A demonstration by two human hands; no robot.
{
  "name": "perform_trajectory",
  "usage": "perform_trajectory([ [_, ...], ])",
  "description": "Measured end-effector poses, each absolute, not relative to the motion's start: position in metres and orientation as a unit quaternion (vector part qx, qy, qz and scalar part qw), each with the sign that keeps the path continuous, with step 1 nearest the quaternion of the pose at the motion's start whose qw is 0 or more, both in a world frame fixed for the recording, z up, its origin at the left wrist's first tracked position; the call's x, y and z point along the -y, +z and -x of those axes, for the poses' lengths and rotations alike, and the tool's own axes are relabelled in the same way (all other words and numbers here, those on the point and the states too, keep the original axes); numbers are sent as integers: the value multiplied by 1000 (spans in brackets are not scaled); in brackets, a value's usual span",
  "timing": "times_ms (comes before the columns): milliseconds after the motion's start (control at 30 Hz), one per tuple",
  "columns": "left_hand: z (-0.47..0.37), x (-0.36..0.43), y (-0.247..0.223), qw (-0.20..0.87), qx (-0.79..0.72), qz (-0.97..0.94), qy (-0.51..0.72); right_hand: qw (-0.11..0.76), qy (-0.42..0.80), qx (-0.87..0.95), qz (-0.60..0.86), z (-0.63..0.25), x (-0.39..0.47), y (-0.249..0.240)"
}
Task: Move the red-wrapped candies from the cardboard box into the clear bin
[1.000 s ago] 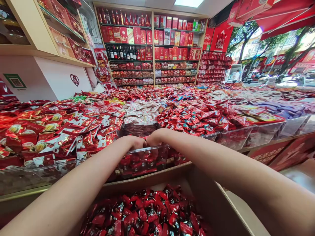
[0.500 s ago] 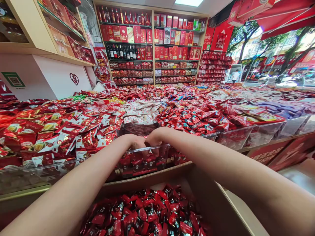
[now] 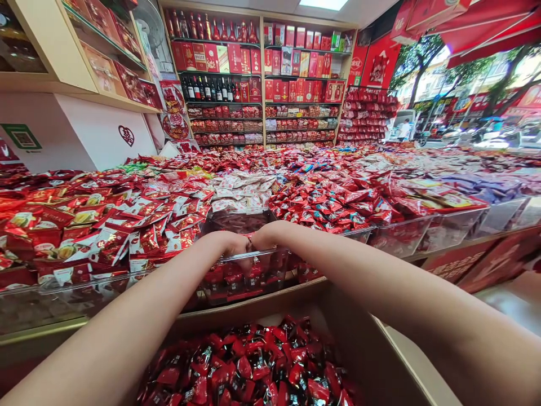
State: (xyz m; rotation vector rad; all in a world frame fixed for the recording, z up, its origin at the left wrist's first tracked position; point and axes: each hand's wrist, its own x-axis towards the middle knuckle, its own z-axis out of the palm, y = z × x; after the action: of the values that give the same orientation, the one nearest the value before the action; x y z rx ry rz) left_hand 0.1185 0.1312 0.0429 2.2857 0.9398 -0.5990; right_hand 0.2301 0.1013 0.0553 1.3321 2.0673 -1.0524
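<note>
My left hand and my right hand reach side by side over the front rim of a clear plastic bin. Both are bent down at the wrist, with the fingers inside the bin. Red-wrapped candies show through its front wall, below the hands. The fingers are mostly hidden by the wall, the wrists and the glare, so whether they grip any candy does not show. Right below my forearms stands an open cardboard box, holding many loose candies in similar red and dark wrappers.
Heaped red and white packets lie left of the bin, white packets behind it, and red-and-blue packets to the right. Clear bin walls line the counter's front. Shelves with bottles and boxes stand at the back.
Both hands have sunk slightly deeper into the bin, and the right one has shifted a little left. The box and the candies in it look the same.
</note>
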Motion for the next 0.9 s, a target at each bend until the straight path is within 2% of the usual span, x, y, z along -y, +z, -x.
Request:
perform_trajectory([
  [100,-117,-131,45,280,-379,-849,-239,261,-385,-734,-496,-230,-103,54],
  [367,-116,-133,41,279,-386,-847,-235,265,-380,-740,-488,-229,-107,51],
  [733,-122,-126,41,303,-324,-882,-157,299,-354,-724,-511,-225,-97,71],
  [800,-123,-124,41,307,-322,-882,-157,274,-378,-723,-510,-227,-97,72],
  [900,-126,-122,40,322,-312,-881,-155,242,-477,-691,-487,-231,-98,70],
])
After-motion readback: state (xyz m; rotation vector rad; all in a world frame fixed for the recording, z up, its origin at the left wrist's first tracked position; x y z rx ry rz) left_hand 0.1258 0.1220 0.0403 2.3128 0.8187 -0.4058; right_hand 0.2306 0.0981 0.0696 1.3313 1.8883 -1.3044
